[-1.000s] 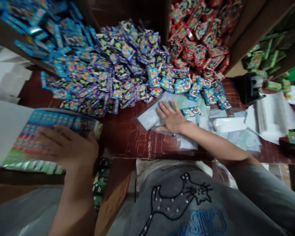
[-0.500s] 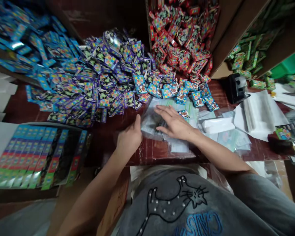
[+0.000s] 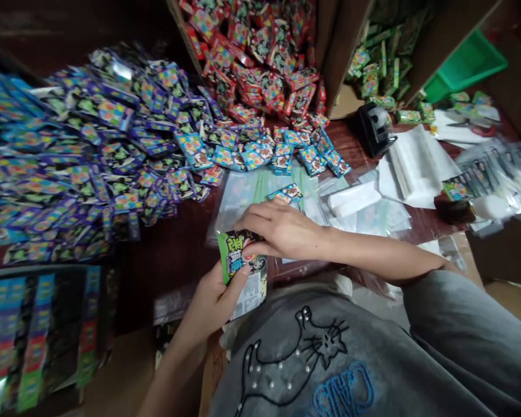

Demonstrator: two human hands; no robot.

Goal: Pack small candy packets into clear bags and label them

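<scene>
Hands are coming together since the earlier frame: the left hand [image 3: 212, 301] is gripping a printed packet [image 3: 252, 284] by its side near the table [image 3: 169, 255], the right hand [image 3: 282, 229] is pinching its top. Light, even pressure should be preventing creases.

Table [image 3: 176, 234]: dark red-brown, stretching away beyond the fingers [image 3: 254, 223]
Cardboard panels [image 3: 349, 52]: brown, beyond the fingers, rightward
Green bin [image 3: 469, 61]: farther off, right of the fingers
Light: dim, deep shadow beyond the fingers, leftward
</scene>
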